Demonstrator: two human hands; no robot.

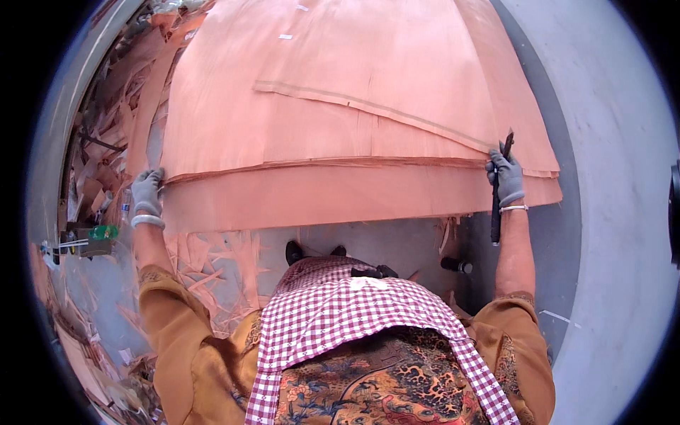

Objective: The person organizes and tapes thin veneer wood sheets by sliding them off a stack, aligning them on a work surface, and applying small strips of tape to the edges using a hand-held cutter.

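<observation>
Pinkish-orange wood veneer in broad, thin sheets lies layered right in front of me, the front edges overlapping unevenly, with one smooth lower sheet jutting out nearest my body. Across the top layer a slanting edge with a narrow brownish band runs from the upper middle down to my right hand. That hand, in a grey knitted glove, is closed around a long, slim black tool, held roughly upright at the right side of the layers, its dark tip pointing away from me. My left hand, gloved in the same grey, is at the left front corner with its fingers bent in narrow; I cannot tell whether they pinch the veneer. Torn reddish veneer scraps heap up on my left, near a green plastic bottle. Below the front edge, my black shoes show past my purple-and-white checked apron, and a black cylinder lies to their right.
</observation>
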